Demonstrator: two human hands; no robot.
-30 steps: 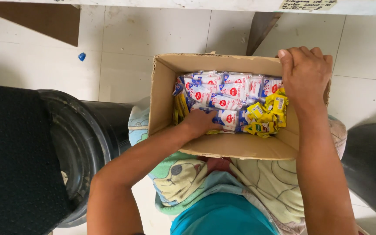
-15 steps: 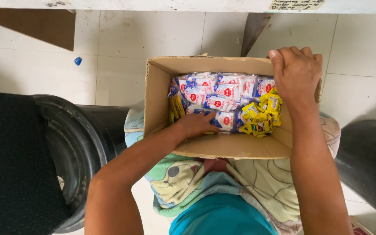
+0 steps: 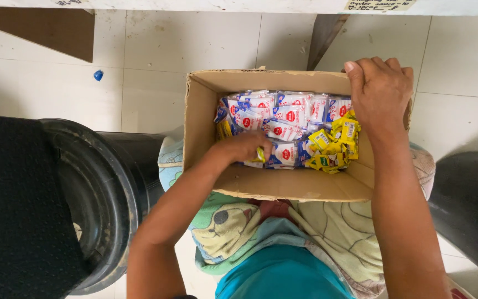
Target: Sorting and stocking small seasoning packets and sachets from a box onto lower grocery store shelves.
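**Both hands at a box of small packets**

A cardboard box rests on the person's lap, open at the top, over a patterned cloth that covers the knees. Inside lie many small packets — white packets with red and blue print fill most of the far and middle part, and yellow packets are heaped toward the right side.

The left hand reaches down into the box from its near left corner. Its grip is pressed together, pinching a yellow packet, which pokes out just past the fingertips; the hand lies against the white packets next to it.

The right hand sits on the far right corner of the box, fingers curled over the rim — its grip is pressed on the cardboard wall, thumb side toward the packets. The yellow heap lies just below and beside it.

To the left of the lap stands a black tyre, with a dark mat over its left part. The floor is pale tile; a small blue cap lies on it, well apart from the box. Another dark round thing stands at the right edge.
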